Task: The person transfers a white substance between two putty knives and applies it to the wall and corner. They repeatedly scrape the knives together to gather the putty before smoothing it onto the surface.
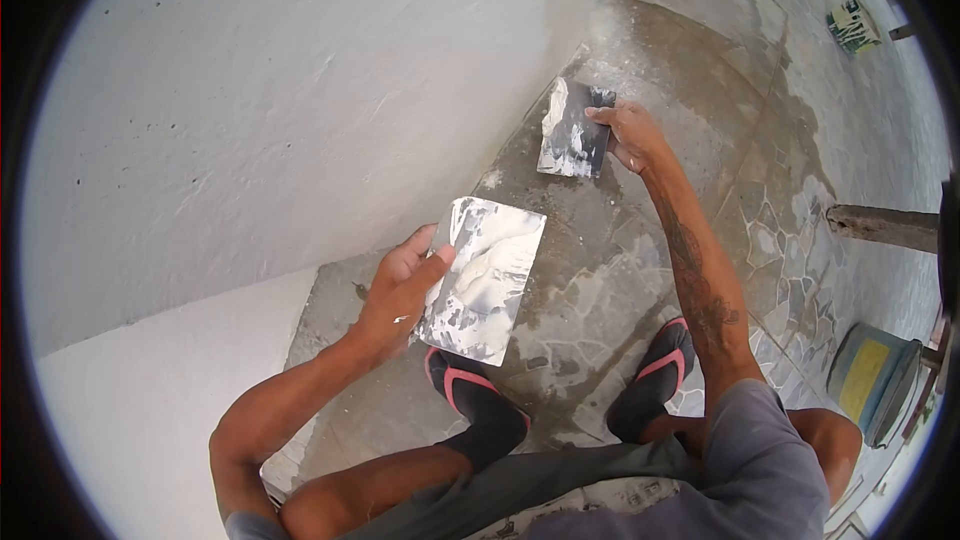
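Observation:
My left hand point(396, 290) grips the edge of a flat rectangular plate point(484, 275), thumb on top. White putty is smeared over it, with a thick ridge along its middle. Farther forward, my right hand point(630, 134) pinches a dark putty knife point(577, 130) with a broad flat blade, the thumb lying on its face. A thick strip of putty clings to the blade's left edge, and patches cover its lower part. The two tools are apart. The wall point(300, 110) rises just to the left of both; neither tool clearly touches it.
My feet in black socks and red-strapped flip-flops point(470, 390) stand on the stained stone floor point(590, 290). A bucket point(868, 380) with a yellow patch stands at right, near a wooden post point(880, 225). A paint-splashed container point(853, 26) sits at the far right.

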Tool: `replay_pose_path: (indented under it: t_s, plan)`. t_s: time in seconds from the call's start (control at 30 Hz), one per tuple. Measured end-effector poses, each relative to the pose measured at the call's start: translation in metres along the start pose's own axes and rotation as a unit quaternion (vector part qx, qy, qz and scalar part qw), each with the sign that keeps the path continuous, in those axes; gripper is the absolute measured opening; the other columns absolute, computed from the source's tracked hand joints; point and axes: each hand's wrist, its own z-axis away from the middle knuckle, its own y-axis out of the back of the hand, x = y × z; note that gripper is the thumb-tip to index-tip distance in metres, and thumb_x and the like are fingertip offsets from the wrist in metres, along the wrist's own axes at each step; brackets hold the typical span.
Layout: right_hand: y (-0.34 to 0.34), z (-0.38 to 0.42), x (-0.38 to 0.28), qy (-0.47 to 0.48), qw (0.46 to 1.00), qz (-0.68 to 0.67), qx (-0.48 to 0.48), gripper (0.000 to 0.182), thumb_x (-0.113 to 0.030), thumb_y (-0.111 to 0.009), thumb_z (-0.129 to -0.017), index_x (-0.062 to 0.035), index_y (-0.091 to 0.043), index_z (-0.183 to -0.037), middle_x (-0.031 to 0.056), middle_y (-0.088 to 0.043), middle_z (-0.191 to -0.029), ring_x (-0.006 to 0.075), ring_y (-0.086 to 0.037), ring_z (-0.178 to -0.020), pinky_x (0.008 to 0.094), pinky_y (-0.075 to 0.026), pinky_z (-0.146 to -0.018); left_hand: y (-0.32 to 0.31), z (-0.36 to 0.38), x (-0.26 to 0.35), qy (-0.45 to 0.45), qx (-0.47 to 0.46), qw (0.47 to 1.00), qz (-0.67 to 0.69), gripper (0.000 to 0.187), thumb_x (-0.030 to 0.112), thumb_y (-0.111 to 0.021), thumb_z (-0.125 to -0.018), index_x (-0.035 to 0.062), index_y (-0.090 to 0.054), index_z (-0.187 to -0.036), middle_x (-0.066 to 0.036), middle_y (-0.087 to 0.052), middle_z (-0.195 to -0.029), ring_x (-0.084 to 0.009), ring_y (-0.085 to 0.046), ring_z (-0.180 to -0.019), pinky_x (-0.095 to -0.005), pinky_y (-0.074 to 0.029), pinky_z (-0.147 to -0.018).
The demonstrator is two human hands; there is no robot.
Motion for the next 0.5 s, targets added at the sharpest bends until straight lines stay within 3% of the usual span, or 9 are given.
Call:
replay_pose_path:
  t_s: [0.2,0.5]
  plan:
    - [-0.020,-0.033,0.050,-0.015,0.993,-0.012,0.118,0.011,-0.002,-0.060,-0.085,0.0036,-0.057,-0.094,0.0085,-0.060,-0.082,0.0207,-0.063,-0.068,0.0392,-0.054,-0.059,0.003,-0.008,0.008,0.020,-0.013,1.000,0.007,0.044,0.018,-0.051,-0.101,-0.0044,-0.041,-0.137,-0.013,-0.058,-0.126,-0.0133,-0.057,-0.111,-0.0284,-0.046,-0.095]
    - [-0.037,-0.046,0.059,-0.013,0.992,-0.024,0.124,0.019,-0.002,-0.057,-0.082,0.0059,-0.058,-0.099,0.0106,-0.063,-0.086,0.0229,-0.065,-0.069,0.0412,-0.058,-0.060,0.007,-0.002,0.003,0.016,-0.020,0.999,0.031,0.047,0.018,-0.051,-0.101,-0.0064,-0.039,-0.139,-0.014,-0.056,-0.129,-0.0140,-0.055,-0.114,-0.0289,-0.043,-0.099]
